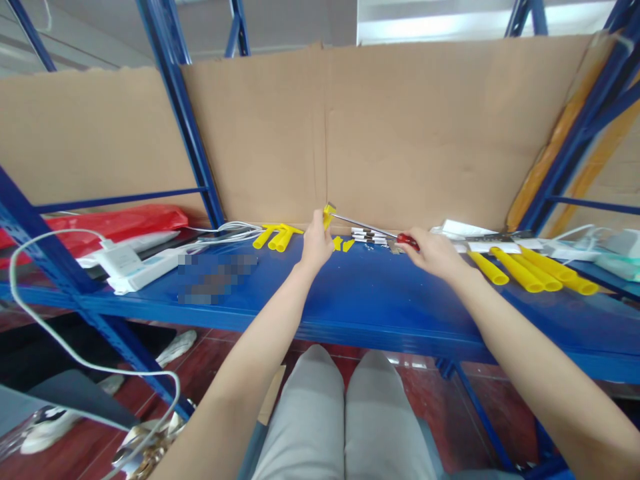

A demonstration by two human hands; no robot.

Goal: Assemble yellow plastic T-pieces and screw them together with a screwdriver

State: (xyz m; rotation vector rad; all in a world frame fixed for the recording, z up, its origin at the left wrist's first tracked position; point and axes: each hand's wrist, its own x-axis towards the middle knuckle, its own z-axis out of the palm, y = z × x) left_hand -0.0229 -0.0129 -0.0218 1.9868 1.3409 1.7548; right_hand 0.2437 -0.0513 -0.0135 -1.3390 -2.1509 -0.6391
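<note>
My left hand (315, 241) is closed around a yellow plastic piece (329, 212), most of which the fingers hide. In my right hand (436, 252) is a screwdriver (367, 226) by its red handle. Its metal shaft points left, and the tip meets or nearly meets the top of the yellow piece; contact is too small to tell. Below, on the blue shelf (370, 293), lie small yellow plastic pieces (343, 245) and a stack of white strips with dark bands (370, 236). Left of my left hand rest several yellow handled parts (281, 239).
Several yellow tubes (525, 270) lie at the right. A white power strip (145, 272) with a charger and cables (235, 231) is at the left, near a red bag (135, 225). Cardboard (400, 133) stands behind the shelf, between blue posts (187, 120). Another person's shoe (177, 347) shows below.
</note>
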